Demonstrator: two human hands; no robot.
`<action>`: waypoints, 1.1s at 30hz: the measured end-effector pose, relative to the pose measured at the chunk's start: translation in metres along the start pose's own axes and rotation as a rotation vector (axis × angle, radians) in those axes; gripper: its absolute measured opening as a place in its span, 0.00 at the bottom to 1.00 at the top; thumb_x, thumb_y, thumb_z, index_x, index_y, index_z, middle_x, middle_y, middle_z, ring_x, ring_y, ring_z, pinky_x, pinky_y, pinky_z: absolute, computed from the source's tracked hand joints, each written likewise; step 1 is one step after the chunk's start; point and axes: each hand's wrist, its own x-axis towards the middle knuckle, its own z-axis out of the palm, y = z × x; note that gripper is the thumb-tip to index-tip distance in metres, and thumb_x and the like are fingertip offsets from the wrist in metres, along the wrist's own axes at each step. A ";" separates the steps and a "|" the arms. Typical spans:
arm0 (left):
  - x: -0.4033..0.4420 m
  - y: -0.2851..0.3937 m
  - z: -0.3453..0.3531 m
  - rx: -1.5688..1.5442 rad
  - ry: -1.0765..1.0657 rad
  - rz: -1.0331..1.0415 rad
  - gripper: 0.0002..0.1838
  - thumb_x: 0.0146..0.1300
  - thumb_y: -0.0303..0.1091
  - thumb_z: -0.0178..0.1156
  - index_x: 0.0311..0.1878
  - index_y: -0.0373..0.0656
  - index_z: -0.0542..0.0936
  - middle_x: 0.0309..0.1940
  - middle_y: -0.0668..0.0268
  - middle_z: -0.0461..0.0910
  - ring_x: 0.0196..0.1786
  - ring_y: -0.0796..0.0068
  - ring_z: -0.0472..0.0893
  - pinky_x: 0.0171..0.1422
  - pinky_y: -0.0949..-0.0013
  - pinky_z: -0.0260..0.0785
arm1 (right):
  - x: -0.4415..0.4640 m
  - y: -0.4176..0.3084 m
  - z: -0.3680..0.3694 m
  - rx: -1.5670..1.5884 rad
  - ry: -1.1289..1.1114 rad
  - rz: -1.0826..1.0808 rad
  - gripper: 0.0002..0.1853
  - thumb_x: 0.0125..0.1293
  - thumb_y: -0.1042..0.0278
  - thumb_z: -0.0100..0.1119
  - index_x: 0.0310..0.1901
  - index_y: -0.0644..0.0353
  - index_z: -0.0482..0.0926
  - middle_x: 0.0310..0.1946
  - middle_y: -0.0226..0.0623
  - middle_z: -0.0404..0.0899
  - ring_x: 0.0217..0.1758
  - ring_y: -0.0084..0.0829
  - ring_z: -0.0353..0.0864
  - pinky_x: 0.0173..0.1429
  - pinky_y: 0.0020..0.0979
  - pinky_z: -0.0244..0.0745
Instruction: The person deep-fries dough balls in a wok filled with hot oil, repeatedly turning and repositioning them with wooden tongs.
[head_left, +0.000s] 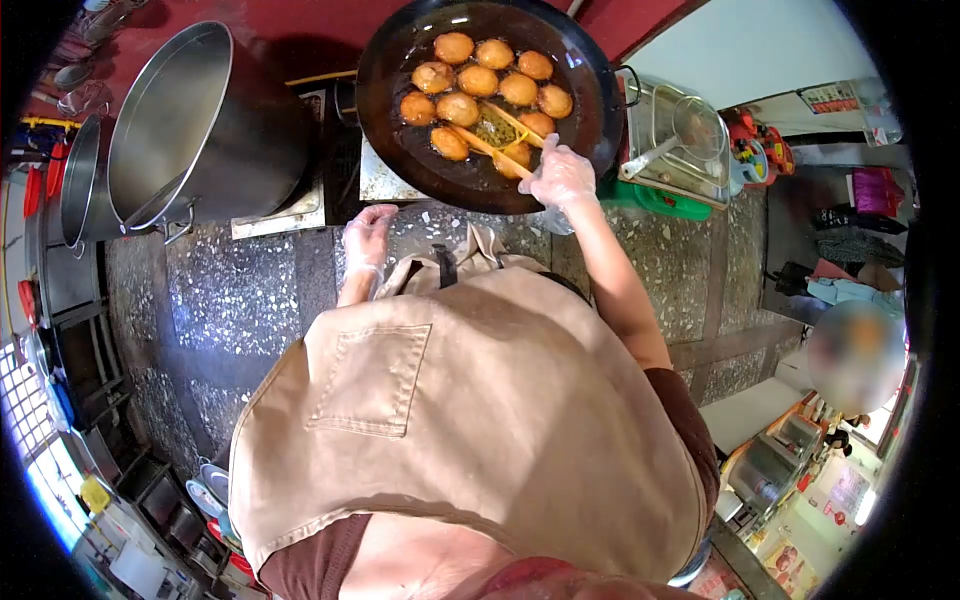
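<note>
My right hand (pixel 560 180), in a clear plastic glove, grips a pair of wooden tongs (pixel 484 148) over the wok. Their two arms reach down among the fried dough balls, close to the lower ones. Several round golden-brown dough balls (pixel 478 81) float in dark oil in the large black wok (pixel 390 150). My left hand (pixel 368 238), also gloved, hangs in front of the stove edge, left of the wok. Its fingers are curled in, with nothing visible in them.
A tall dark pot (pixel 250 130) with pale liquid stands to the left, beside another pot (pixel 82 185). Right of the wok, a wire strainer (pixel 697 128) lies on a tray over a green basin (pixel 675 204). A blurred person (pixel 855 355) is at far right.
</note>
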 end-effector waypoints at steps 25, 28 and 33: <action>-0.007 -0.017 0.023 -0.049 0.000 0.007 0.10 0.63 0.31 0.58 0.44 0.39 0.83 0.36 0.63 0.85 0.40 0.77 0.81 0.50 0.73 0.71 | 0.035 0.057 0.037 0.689 -0.278 0.010 0.30 0.47 0.46 0.70 0.45 0.63 0.83 0.39 0.46 0.84 0.43 0.38 0.83 0.50 0.34 0.73; -0.011 -0.002 0.024 0.021 -0.007 -0.009 0.10 0.63 0.31 0.58 0.44 0.39 0.83 0.36 0.63 0.85 0.40 0.77 0.81 0.49 0.73 0.71 | 0.029 0.055 0.037 0.791 -0.286 0.035 0.28 0.47 0.50 0.71 0.45 0.63 0.83 0.38 0.42 0.84 0.42 0.33 0.82 0.49 0.32 0.73; -0.012 0.001 0.027 0.040 -0.030 0.003 0.10 0.63 0.31 0.59 0.44 0.39 0.84 0.35 0.63 0.85 0.39 0.77 0.81 0.48 0.73 0.71 | 0.024 0.065 0.055 1.058 -0.226 0.046 0.27 0.49 0.52 0.73 0.47 0.62 0.82 0.34 0.34 0.82 0.37 0.28 0.78 0.45 0.32 0.71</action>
